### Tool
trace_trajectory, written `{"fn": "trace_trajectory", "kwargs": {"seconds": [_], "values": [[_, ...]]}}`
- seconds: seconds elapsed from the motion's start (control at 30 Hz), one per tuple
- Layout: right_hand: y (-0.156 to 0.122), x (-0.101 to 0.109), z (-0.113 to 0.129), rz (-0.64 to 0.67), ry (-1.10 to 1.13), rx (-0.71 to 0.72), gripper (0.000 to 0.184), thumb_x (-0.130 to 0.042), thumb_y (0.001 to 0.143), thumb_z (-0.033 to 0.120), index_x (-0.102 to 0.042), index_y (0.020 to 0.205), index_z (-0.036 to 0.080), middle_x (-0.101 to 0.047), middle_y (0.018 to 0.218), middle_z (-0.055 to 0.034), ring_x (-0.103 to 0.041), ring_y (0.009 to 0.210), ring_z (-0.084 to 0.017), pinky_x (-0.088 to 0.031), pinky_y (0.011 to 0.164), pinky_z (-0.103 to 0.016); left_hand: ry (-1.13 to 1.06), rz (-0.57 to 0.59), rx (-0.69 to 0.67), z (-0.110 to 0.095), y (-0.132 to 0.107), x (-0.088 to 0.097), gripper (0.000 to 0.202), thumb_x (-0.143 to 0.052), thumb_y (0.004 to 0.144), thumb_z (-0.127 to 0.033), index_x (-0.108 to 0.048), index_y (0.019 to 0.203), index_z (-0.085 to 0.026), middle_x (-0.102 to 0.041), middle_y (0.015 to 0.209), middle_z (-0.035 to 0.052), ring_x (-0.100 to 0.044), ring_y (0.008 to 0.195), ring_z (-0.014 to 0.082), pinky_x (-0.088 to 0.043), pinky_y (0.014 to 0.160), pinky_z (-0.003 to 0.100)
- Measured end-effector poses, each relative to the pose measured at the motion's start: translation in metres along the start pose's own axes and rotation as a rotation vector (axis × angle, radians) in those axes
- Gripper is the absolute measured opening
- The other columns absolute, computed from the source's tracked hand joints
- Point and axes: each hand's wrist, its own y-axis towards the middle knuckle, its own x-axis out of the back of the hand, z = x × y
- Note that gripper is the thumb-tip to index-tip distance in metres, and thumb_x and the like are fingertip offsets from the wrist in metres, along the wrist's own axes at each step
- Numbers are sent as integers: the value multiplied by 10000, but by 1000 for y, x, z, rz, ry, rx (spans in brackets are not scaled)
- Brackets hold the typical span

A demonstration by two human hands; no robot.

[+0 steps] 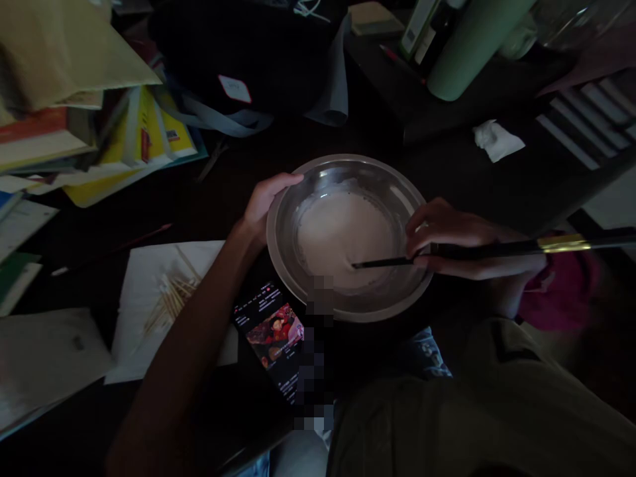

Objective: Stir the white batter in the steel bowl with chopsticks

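Rod (507, 249), tip hidden in liquid (342, 228), far end cut off

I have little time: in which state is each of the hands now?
Left hand: holding the metal bowl by its side, thumb at the rim.
Right hand: closed, holding a dark stick.

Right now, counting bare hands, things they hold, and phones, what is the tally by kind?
Bare hands (left hand, right hand): 2
Round silver metal bowl: 1
Long black stick with a gold band: 1
Black rectangular phone, screen lit: 1
Total: 5
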Motion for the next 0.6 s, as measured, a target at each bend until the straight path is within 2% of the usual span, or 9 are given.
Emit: {"fn": "trace_trajectory", "kwargs": {"seconds": [0.03, 0.1, 0.17, 0.23, 0.3, 0.4, 0.5, 0.6], "values": [[3, -4, 2, -5, 11, 32, 120, -591, 922, 275, -652, 1014, 229, -650, 983, -36, -594, 975, -174, -457, 854, -346, -2, -3, 13, 0, 0, 0, 240, -517, 852, -233, -665, 982, -96, -644, 563, 10, -578, 508, 140, -485, 627, 266], [10, -14, 5, -86, -30, -5, 140, -574, 938, 294, -647, 1034, 221, -673, 955, -31, -598, 987, -184, -431, 907, -385, -9, -18, 52, 0, 0, 1, 251, -515, 855, -251, -662, 993, -100, -647, 574, 6, -585, 518, 141, -491, 636, 268], [13, -21, 6, -204, -120, -133, 150, -550, 949, 302, -638, 1037, 218, -684, 940, -36, -601, 1008, -210, -414, 934, -428, -5, -18, 59, 0, -1, 0, 262, -514, 857, -267, -663, 987, -96, -636, 559, 2, -585, 513, 143, -493, 633, 270], [11, -18, 6, -271, -195, -240, 138, -542, 942, 300, -634, 1020, 233, -673, 955, -47, -602, 1011, -231, -422, 934, -451, -1, -24, 71, -1, -3, -1, 272, -503, 861, -274, -671, 977, -94, -622, 539, -3, -579, 500, 140, -493, 623, 265], [4, -9, 4, -251, -182, -253, 120, -555, 927, 297, -637, 999, 249, -644, 985, -61, -586, 1004, -241, -442, 905, -454, -5, -27, 74, -1, -3, -1, 273, -501, 858, -272, -681, 963, -96, -628, 539, -3, -574, 486, 138, -501, 620, 267], [-2, -1, 3, -123, -57, -120, 106, -568, 923, 289, -654, 957, 239, -619, 1008, -64, -568, 1001, -219, -474, 835, -402, -9, -32, 59, 0, 0, 1, 242, -542, 837, -269, -689, 926, -98, -657, 566, 11, -584, 490, 142, -517, 625, 276], [5, -11, 5, -70, 58, -1, 140, -558, 946, 300, -662, 977, 212, -636, 984, -52, -585, 1011, -177, -483, 841, -347, 3, -36, 50, 2, 2, 4, 238, -566, 824, -272, -693, 943, -109, -680, 596, 22, -639, 564, 171, -542, 666, 295], [14, -23, 8, -137, -10, -73, 176, -540, 958, 310, -649, 1049, 205, -654, 988, -55, -593, 1032, -183, -465, 910, -376, 5, -36, 52, 3, 3, 6, 257, -564, 826, -295, -693, 965, -122, -678, 593, 22, -681, 650, 207, -561, 714, 319]]}}
